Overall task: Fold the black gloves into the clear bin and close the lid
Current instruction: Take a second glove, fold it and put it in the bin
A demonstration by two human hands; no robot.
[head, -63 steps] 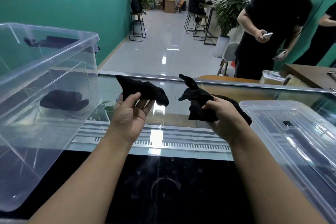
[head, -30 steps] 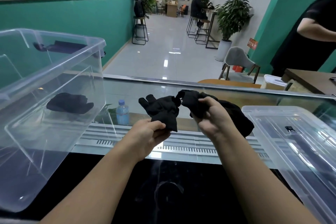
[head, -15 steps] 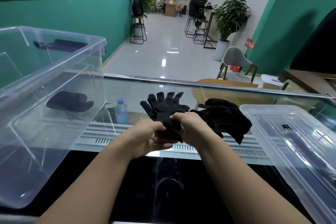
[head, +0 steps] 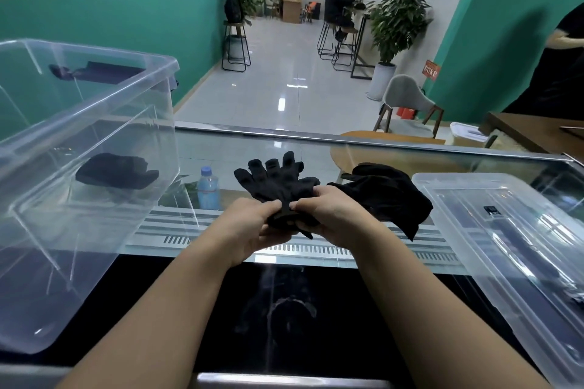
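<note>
Gloves (head: 278, 180): black matt knit cloth, soft. Bin (head: 94, 123) and lid (head: 505, 230): clear glossy plastic, smooth. Desk (head: 284, 309): dark glossy glass, smudged; far edge brushed metal. Bottle (head: 208, 188): translucent plastic.

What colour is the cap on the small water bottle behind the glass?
Blue, on the water bottle with a blue label; the head view shows it.

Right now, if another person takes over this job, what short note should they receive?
Left hand and right hand both pinch the cuff of one black glove, its fingers spread upward.
More black gloves lie just right of the hands.
Done: one folded glove lies in the clear bin.
Left: fold this glove and the rest into the bin, then fit the lid, which lies at right.
</note>
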